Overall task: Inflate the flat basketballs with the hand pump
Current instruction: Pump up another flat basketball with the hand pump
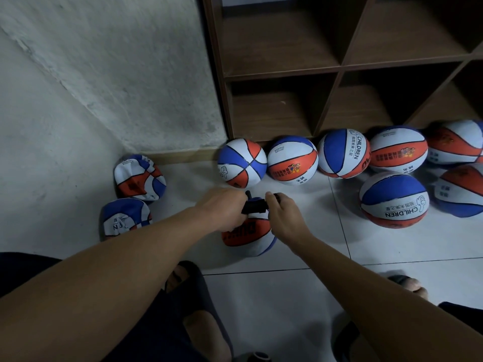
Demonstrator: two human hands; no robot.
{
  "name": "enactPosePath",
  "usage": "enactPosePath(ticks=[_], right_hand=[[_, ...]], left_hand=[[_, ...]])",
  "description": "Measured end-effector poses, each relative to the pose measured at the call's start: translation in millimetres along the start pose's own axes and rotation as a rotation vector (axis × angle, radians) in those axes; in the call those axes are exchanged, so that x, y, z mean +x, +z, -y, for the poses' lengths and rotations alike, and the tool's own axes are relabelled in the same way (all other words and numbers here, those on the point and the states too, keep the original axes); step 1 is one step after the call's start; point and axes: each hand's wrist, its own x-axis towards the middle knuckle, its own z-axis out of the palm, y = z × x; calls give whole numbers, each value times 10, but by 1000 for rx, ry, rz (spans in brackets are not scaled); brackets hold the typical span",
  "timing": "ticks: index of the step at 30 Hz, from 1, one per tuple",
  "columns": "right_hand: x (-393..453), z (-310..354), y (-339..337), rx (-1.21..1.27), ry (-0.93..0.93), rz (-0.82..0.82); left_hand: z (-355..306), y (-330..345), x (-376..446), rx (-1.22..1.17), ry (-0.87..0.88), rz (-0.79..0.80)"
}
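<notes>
Basketball (247, 237), partly flat, on white tiled floor (300, 246) directly below both hands. Black hand pump (254, 205) upright on top of it. Left hand (224, 209) and right hand (283, 212) close together, each clamped on pump handle. Two crumpled balls (139, 178) left; inflated balls (292, 160) along wooden shelf (339, 66).

the word "children" is showing, beside chinese characters too small to read, on a white panel of the ball (344, 153) by the shelf and on the near ball (394, 201). large black letters are showing on the centre ball (247, 237), partly hidden and unreadable.
</notes>
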Motion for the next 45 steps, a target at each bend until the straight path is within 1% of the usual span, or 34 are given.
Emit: enactPosePath(ticks=[2, 5, 9, 12, 14, 17, 20, 23, 26, 34, 36, 40, 42, 45], right_hand=[[71, -38, -124, 10, 37, -13], [195, -149, -435, 43, 77, -76], [267, -235, -738, 25, 18, -71], [243, -217, -679, 31, 5, -150], [161, -149, -543, 44, -1, -188], [3, -36, -304, -5, -62, -215], [-82, 28, -97, -6, -79, -180], [-120, 21, 24, -25, -87, -121], [-134, 42, 34, -35, -106, -88], [-75, 15, -63, -47, -94, -38], [-30, -7, -187, -24, -84, -63], [126, -154, -574, 22, -62, -164], [185, -216, -693, 49, -46, -159], [217, -241, -686, 77, -18, -158]], left_hand=[[26, -14, -6, -24, 1, -12], [134, -102, -23, -108, -13, 37], [222, -151, -65, -116, -71, 44], [155, -124, -39, -122, -66, 53], [106, -89, -11, -102, -74, 24], [46, -25, -7, -69, -59, -36], [-6, -3, -26, -23, -24, -66], [-59, 2, -49, 3, 0, -55], [-84, -32, -67, 16, 12, -38], [-42, -27, -28, 16, 27, -60], [-4, -58, -27, -17, 9, -54], [147, -153, -36, -119, -52, 10], [174, -167, -47, -107, -71, 12], [152, -163, -31, -90, -72, 27]])
